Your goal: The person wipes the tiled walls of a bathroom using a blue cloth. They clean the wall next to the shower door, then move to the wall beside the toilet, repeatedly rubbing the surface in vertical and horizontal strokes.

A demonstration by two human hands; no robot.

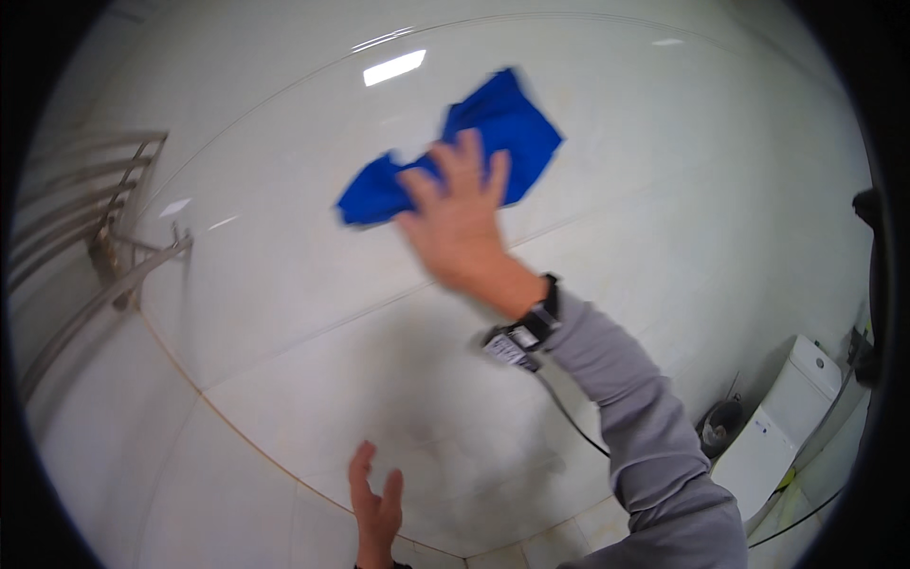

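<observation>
A blue cloth lies spread against the glossy white tiled wall. With fingers spread, my right hand presses it to the tiles; the cloth fans out above and to the left of the fingers. The wrist wears a black strap with a small device bearing a printed code, and a cable runs from it along the grey sleeve. Low in the view, my left hand is raised with thumb and fingers apart, holding nothing. I cannot tell whether it touches the wall.
At the left, a metal towel rack with several bars juts from the wall. A white toilet stands at the lower right beside a dark waste bin with a liner. Floor tiles show along the bottom edge.
</observation>
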